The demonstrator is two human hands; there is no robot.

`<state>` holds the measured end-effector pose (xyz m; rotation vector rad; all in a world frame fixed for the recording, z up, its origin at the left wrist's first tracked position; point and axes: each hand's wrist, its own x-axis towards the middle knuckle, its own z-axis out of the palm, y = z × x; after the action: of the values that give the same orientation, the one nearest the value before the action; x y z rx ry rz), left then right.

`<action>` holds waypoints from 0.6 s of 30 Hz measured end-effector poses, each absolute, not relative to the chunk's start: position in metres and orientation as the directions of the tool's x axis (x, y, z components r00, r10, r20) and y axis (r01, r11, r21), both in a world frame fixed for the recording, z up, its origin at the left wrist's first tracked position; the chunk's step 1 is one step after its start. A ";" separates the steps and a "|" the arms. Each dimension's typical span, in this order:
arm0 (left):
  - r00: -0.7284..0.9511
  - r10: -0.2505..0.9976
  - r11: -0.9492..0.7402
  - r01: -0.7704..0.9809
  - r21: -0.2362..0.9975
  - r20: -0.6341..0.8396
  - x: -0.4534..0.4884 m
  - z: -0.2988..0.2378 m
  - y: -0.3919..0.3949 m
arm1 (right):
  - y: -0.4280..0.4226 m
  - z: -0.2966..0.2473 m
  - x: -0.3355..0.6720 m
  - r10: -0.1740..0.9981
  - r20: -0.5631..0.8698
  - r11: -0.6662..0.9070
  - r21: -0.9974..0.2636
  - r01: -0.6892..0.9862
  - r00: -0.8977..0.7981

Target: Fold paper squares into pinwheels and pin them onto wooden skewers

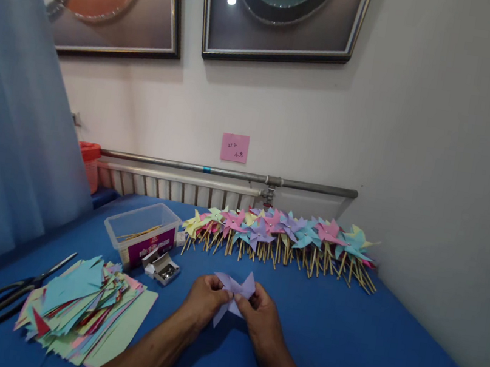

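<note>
Between my two hands is a purple paper pinwheel, its points folded in toward the middle. My left hand grips its left side, thumb pressed near the center. From the right, my right hand pinches it with the thumb also close to the center. Whether a pin sits at the center is hidden by the thumbs. Left of my hands, a small open box holds little metal pins. Behind it stands a clear plastic tub with a purple label and a few wooden sticks inside.
Many finished pinwheels on sticks lie in a row along the back of the blue table. At left are a pile of colored paper pieces and black-handled scissors. A metal pipe runs along the wall.
</note>
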<state>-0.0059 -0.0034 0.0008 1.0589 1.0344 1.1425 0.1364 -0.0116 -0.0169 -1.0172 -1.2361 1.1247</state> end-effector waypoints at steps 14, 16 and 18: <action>0.127 0.987 0.109 -0.125 0.986 -0.093 -0.007 -0.002 -0.005 | -0.014 -0.011 0.137 0.982 0.184 0.185 -0.983 -0.020 0.035; 0.152 0.984 0.120 -0.157 0.980 -0.096 -0.006 0.002 -0.007 | -0.014 -0.010 0.136 0.983 0.181 0.182 -0.982 -0.045 0.033; 0.179 0.979 0.134 -0.181 0.974 -0.101 -0.006 0.005 -0.009 | -0.014 -0.010 0.136 0.984 0.176 0.177 -0.981 -0.074 0.023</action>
<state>-0.0060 -0.0090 0.0054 1.0581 0.9998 1.0859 0.1361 -0.0142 -0.0098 -1.0309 -1.2206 1.1013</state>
